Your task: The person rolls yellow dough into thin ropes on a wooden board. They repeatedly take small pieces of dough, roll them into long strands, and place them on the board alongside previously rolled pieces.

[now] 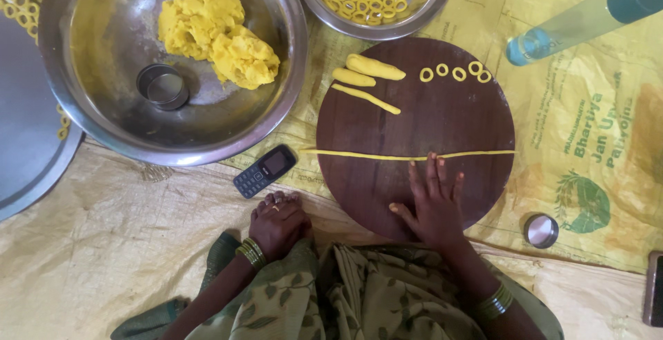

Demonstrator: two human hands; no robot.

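My right hand point(434, 202) lies flat with fingers spread on a round dark wooden board point(373, 188), its fingertips on a long thin rope of yellow dough point(359, 155) that spans the board. My left hand point(277, 221) rests curled on my knee, holding nothing. At the board's far side lie three thicker dough pieces point(373, 67) and several small dough rings point(457, 72).
A large steel bowl point(83, 105) holds a lump of yellow dough point(217, 34) and a small round steel cutter point(163, 86). A second bowl point(414, 19) holds many dough rings. A small phone point(264, 171), a clear bottle point(587, 15), a little steel lid point(541, 230) and a steel plate point(24, 139) lie around.
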